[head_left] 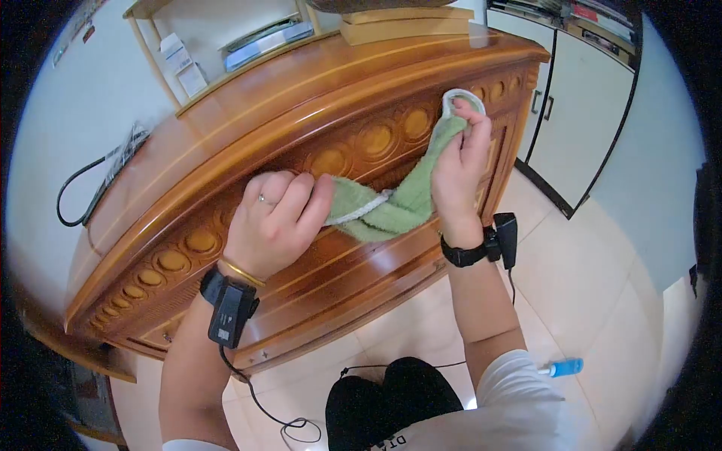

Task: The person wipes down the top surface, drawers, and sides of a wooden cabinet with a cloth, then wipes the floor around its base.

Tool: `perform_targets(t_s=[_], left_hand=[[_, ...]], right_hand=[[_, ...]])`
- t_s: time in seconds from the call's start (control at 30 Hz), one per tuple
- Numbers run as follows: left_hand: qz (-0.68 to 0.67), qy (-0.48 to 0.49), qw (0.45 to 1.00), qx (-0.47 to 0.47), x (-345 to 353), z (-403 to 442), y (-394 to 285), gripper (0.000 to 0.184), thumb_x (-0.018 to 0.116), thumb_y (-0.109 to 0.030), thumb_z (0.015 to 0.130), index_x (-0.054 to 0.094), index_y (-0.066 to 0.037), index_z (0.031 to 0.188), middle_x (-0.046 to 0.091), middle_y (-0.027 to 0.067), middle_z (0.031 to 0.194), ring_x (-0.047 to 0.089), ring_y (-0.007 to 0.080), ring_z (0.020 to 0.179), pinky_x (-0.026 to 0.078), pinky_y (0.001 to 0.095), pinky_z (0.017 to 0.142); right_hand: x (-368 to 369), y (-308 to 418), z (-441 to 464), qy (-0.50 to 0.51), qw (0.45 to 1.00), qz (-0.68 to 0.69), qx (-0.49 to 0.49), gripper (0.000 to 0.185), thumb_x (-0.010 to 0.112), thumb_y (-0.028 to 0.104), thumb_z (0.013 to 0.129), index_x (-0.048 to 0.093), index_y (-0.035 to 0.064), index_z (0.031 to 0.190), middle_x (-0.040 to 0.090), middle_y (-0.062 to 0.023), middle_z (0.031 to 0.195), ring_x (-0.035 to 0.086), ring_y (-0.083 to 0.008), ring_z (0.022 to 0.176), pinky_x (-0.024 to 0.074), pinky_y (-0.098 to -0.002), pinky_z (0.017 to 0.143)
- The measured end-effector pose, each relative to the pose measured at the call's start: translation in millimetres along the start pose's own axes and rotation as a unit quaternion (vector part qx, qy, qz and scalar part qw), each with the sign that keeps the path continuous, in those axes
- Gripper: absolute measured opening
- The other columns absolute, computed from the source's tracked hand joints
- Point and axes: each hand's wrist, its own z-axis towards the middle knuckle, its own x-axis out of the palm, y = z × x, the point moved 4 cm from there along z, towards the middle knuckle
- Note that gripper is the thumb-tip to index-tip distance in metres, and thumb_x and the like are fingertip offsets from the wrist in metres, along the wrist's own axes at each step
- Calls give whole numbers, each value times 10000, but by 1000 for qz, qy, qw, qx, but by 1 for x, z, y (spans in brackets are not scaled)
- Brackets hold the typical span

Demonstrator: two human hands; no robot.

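Observation:
A green cloth point(410, 203) with a white edge hangs between my two hands, in front of the carved face of a brown wooden cabinet point(301, 139). My left hand point(277, 218), with a ring and a gold bracelet, has its fingers curled over the cloth's left end, close to the row of round carvings. On the right, my right hand point(462, 161) is closed on the cloth's upper right part, where the white edge loops above the fingers. The middle of the cloth sags and is folded over itself.
Wooden boxes point(406, 26) and a shelf with papers point(271, 41) are at the cabinet's back. A black cable point(71, 180) lies at the left. White cupboards point(579, 105) stand at the right. A blue-handled object point(565, 367) lies on the tiled floor. Cables hang from both wrist devices.

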Motion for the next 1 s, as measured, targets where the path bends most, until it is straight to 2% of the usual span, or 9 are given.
perform_targets(t_s=[0.1, 0.2, 0.3, 0.43, 0.63, 0.73, 0.83, 0.93, 1.0], left_hand=[[3, 0, 1000, 2, 0, -1, 0, 324, 660, -163, 825, 701, -63, 1131, 609, 46, 1021, 590, 207, 948, 486, 358, 822], [8, 13, 1000, 1, 0, 0, 0, 329, 659, -167, 829, 704, -63, 1138, 611, 47, 1023, 590, 207, 941, 483, 359, 818], [-12, 29, 999, -17, -1, 0, -1, 380, 681, -148, 799, 717, -68, 1168, 629, 73, 1043, 605, 249, 960, 496, 404, 820], [9, 25, 1000, -6, -3, 2, 1, 335, 659, -176, 832, 708, -75, 1147, 612, 46, 1031, 594, 205, 940, 486, 363, 807], [13, 16, 1000, 4, -4, 2, 0, 324, 656, -176, 840, 705, -78, 1144, 614, 48, 1048, 594, 208, 949, 489, 364, 818], [15, 19, 1000, 7, -3, 1, 0, 321, 653, -179, 846, 701, -77, 1147, 614, 49, 1056, 594, 208, 955, 490, 365, 823], [19, 19, 1000, 10, -2, 2, 0, 322, 650, -183, 851, 695, -76, 1151, 613, 49, 1057, 595, 207, 955, 490, 366, 825], [18, 20, 1000, 9, -2, 2, 0, 325, 648, -181, 853, 691, -76, 1157, 613, 50, 1056, 598, 206, 951, 490, 365, 827], [22, 22, 999, 6, -3, 3, 0, 326, 646, -177, 854, 690, -77, 1162, 613, 49, 1054, 600, 204, 948, 489, 364, 826]], right_hand=[[2, 0, -5, 6, 995, 99, 9, 303, 439, -140, 915, 559, 15, 1146, 629, -234, 1287, 612, -340, 1245, 448, -408, 1098], [-12, -7, 2, 94, 986, 134, 28, 307, 434, -155, 896, 570, 5, 1120, 648, -229, 1259, 612, -326, 1253, 452, -396, 1099], [-37, -1, 17, 182, 980, -51, -60, 274, 547, -69, 864, 635, 68, 1085, 710, -123, 1112, 637, -285, 1073, 456, -426, 957], [-45, 15, 27, 229, 898, -309, -212, 239, 624, 62, 867, 670, 137, 1089, 719, -34, 1063, 610, -262, 962, 388, -419, 866], [-50, 26, 40, 189, 804, -401, -396, 231, 595, 155, 877, 677, 163, 1093, 714, 8, 1188, 597, -210, 1043, 380, -405, 933], [-49, 23, 36, 190, 786, -427, -405, 195, 594, 168, 879, 664, 159, 1061, 687, 21, 1283, 587, -207, 1038, 381, -410, 943], [-45, 18, 23, 213, 806, -439, -335, 205, 627, 151, 850, 634, 152, 1055, 679, 33, 1262, 579, -215, 1006, 379, -407, 943], [-39, 25, 20, 222, 867, -370, -248, 248, 654, 96, 823, 612, 146, 1062, 691, 0, 1143, 576, -254, 943, 389, -430, 927], [-37, 22, 20, 204, 921, -275, -184, 265, 624, 27, 856, 595, 128, 1099, 679, -20, 1061, 591, -236, 907, 429, -414, 887]])
